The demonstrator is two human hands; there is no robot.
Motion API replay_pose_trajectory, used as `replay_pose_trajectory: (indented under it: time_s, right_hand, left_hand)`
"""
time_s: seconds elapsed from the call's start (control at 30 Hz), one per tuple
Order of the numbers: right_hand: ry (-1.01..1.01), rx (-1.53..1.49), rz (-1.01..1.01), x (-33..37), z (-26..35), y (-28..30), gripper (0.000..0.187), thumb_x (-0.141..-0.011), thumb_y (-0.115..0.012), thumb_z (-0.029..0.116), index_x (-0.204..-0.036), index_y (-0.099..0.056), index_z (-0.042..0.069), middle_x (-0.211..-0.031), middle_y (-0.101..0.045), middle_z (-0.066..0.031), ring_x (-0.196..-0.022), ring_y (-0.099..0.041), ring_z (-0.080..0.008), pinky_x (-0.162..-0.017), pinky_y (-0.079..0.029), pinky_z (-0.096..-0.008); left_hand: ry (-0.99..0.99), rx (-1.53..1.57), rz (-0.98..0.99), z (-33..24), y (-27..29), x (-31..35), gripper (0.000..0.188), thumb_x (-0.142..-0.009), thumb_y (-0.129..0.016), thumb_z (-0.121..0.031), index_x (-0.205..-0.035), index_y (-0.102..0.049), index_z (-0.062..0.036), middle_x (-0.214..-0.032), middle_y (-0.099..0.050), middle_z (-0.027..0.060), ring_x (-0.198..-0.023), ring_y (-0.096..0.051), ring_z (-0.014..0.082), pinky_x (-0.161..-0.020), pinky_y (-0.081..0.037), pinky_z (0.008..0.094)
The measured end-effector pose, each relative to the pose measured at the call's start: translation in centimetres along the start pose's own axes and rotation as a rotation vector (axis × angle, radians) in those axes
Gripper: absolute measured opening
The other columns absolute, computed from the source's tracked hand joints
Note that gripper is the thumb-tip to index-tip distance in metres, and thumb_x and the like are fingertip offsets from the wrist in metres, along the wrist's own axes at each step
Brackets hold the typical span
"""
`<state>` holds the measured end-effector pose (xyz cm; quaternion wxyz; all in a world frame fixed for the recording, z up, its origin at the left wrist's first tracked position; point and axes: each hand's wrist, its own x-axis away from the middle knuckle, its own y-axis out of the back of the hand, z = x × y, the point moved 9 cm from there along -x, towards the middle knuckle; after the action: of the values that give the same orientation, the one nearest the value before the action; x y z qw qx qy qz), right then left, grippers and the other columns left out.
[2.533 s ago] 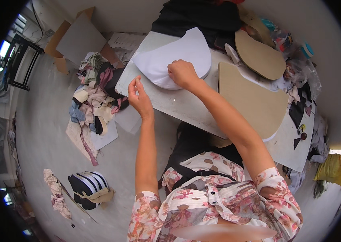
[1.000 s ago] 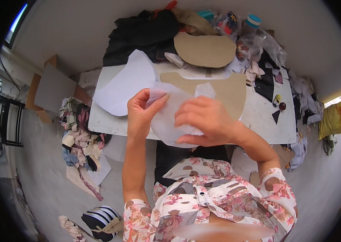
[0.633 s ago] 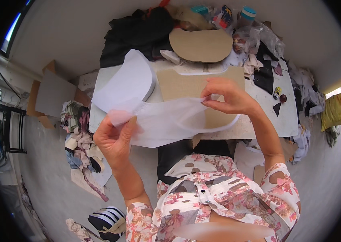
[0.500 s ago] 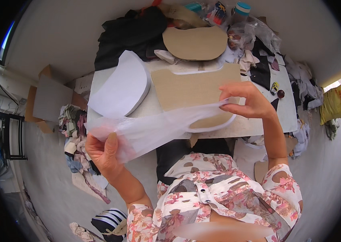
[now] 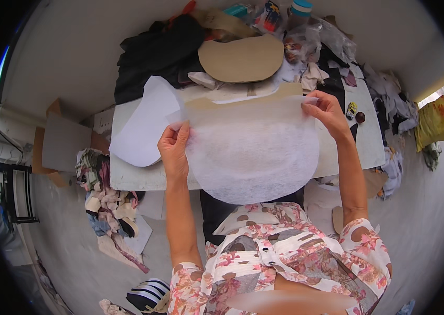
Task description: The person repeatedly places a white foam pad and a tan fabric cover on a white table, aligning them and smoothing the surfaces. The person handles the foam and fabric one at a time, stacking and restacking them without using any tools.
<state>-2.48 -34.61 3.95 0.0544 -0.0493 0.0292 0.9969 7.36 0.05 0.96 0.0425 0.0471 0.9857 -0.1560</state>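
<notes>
Stretched between my hands is a thin, translucent white fabric sheet [image 5: 253, 157] with a rounded lower edge. My left hand [image 5: 174, 147] pinches its left upper corner between thumb and fingers. My right hand [image 5: 327, 111] pinches the right upper corner. Behind and beneath the sheet lies a tan cardboard template [image 5: 279, 94], mostly covered, with a white edge showing along its cut-out. To the left, a stack of white curved pieces [image 5: 140, 126] rests on the table, close to my left hand.
The table [image 5: 368, 152] holds a second rounded cardboard template [image 5: 240, 59] at the back, black fabric [image 5: 159, 58], plastic bags [image 5: 306, 42] and a yellow toy car [image 5: 351, 110]. Fabric scraps [image 5: 111, 210] pile at the left; a yellow sack [image 5: 439, 123] stands right.
The white sheet was bunched and slanting; now it hangs spread flat over the cardboard. My left hand has moved up and right, my right hand slightly up.
</notes>
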Motion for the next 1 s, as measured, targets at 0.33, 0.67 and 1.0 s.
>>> replay_pose_trajectory:
  time_s: [0.33, 0.67, 1.0]
  right_hand:
    - [-0.07, 0.257, -0.175, -2.2, -5.2, 3.1, 0.019, -0.086, -0.066, 0.022, -0.081, -0.062, 0.003, -0.067, -0.058, 0.0018, -0.057, -0.051, -0.0044, -0.051, -0.04, -0.0213]
    - [-0.024, 0.727, -0.327, -3.0, -4.3, 3.5, 0.026, -0.075, -0.072, 0.028, -0.077, -0.062, 0.005, -0.061, -0.059, -0.0055, -0.054, -0.056, -0.0162, -0.052, -0.042, -0.0301]
    - [0.069, 0.992, -0.402, -1.9, -0.3, 1.9, 0.04, -0.08, -0.069, 0.039, -0.106, -0.061, 0.01, -0.088, -0.063, -0.0105, -0.083, -0.061, -0.023, -0.07, -0.047, -0.0353]
  left_hand:
    - [-0.115, -0.711, -0.134, 2.0, 0.2, -2.7, 0.022, -0.083, -0.072, -0.022, -0.083, -0.066, -0.0012, -0.066, -0.058, -0.0022, -0.059, -0.049, 0.0064, -0.056, -0.04, 0.0223]
    - [-0.127, -0.871, -0.148, 1.6, -0.2, -3.3, 0.025, -0.082, -0.073, -0.024, -0.078, -0.064, -0.0011, -0.063, -0.055, -0.0034, -0.058, -0.046, 0.0054, -0.055, -0.038, 0.021]
    - [-0.182, -0.887, -0.158, 0.6, -0.6, -2.8, 0.028, -0.083, -0.071, -0.023, -0.103, -0.065, -0.005, -0.092, -0.061, 0.0046, -0.083, -0.056, 0.0155, -0.074, -0.045, 0.0294]
